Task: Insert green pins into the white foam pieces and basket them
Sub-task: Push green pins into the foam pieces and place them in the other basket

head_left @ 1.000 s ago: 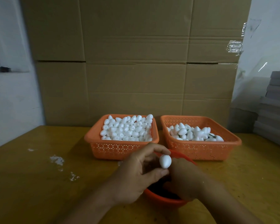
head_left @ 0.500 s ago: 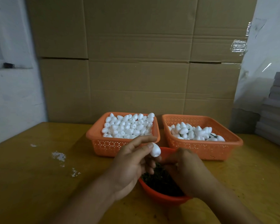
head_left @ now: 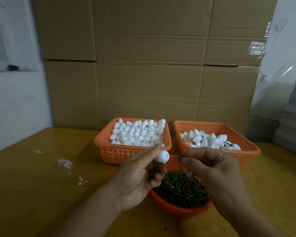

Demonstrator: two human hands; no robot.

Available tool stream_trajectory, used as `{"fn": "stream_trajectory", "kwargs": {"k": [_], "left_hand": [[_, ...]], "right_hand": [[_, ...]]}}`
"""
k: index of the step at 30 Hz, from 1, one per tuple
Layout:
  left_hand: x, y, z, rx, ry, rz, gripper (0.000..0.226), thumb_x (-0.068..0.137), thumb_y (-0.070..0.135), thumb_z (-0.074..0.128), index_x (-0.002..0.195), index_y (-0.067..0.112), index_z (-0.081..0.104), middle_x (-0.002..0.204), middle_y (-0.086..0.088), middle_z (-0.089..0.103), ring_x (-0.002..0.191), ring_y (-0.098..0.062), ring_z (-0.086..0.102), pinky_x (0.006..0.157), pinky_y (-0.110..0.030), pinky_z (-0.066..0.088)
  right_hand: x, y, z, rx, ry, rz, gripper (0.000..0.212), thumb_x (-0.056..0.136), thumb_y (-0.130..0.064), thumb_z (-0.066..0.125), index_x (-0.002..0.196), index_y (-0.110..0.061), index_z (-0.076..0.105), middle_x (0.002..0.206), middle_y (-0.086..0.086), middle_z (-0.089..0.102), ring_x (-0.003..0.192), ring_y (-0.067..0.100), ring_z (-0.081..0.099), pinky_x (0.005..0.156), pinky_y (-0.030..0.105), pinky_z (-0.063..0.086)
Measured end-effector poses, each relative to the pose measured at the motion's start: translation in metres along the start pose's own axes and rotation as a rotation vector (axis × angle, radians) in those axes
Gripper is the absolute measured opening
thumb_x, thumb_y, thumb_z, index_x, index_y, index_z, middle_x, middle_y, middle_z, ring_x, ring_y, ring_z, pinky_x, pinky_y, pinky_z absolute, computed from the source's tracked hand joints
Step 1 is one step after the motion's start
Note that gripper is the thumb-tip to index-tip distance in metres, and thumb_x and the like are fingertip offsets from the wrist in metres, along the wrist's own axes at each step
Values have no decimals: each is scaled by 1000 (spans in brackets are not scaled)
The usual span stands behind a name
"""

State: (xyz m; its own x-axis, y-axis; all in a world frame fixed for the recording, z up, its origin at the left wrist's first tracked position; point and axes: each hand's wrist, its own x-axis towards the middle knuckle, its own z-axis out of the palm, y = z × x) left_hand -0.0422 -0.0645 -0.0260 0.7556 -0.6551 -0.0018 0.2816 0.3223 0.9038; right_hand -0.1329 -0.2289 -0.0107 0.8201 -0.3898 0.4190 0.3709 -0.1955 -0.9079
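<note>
Head view: left hand (head_left: 137, 178) pinches a white foam piece (head_left: 162, 156); right hand (head_left: 214, 170), raised from the orange bowl (head_left: 181, 208) since a moment ago, pinches a green pin (head_left: 177, 157), mostly hidden by fingertips. Two orange baskets (head_left: 126, 153) sit beyond.

- A second ago we had our right hand (head_left: 215, 171) down in the red bowl (head_left: 178, 208) among the green pins (head_left: 179, 190); now we have lifted it clear, above the bowl's 2 o'clock edge.
- Our right fingers (head_left: 184, 159) now pinch a single green pin (head_left: 177, 157), its tip pointing toward 9 o'clock.
- We have raised our left hand (head_left: 140, 175) toward 12 o'clock, and the white foam piece (head_left: 162, 156) it pinches has turned so its dimpled end faces the pin.
- The pin tip and the foam piece have come near each other, not yet touching.
- With our hands up, the pins in the bowl have come into plain sight.
</note>
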Motion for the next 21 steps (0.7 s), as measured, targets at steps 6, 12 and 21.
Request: {"fn": "stream_trajectory", "kwargs": {"k": [6,12,21], "left_hand": [[0,0,0,31,-3,13,27,81,44,73,87,18,75,68,-5,58,54,-11,51,44,-20,37],[0,-1,0,46,-5,22,26,83,44,71,81,18,76,66,-5,58,51,-11,51,43,-20,38],[-1,-2,2,110,23,44,26,82,44,71,78,19,73,63,-4,56,49,-10,48,41,-19,35]], "right_hand": [[-7,-2,8,-123,-17,-148,9,79,-7,77,78,-16,79,68,-1,74,58,5,66,55,13,50],[-10,0,11,-283,2,-222,14,81,-12,78,78,-26,77,71,-11,75,61,7,69,55,23,55],[-14,0,11,-612,41,-442,17,77,-16,82,83,-30,76,70,-24,63,70,0,61,59,8,44]]}}
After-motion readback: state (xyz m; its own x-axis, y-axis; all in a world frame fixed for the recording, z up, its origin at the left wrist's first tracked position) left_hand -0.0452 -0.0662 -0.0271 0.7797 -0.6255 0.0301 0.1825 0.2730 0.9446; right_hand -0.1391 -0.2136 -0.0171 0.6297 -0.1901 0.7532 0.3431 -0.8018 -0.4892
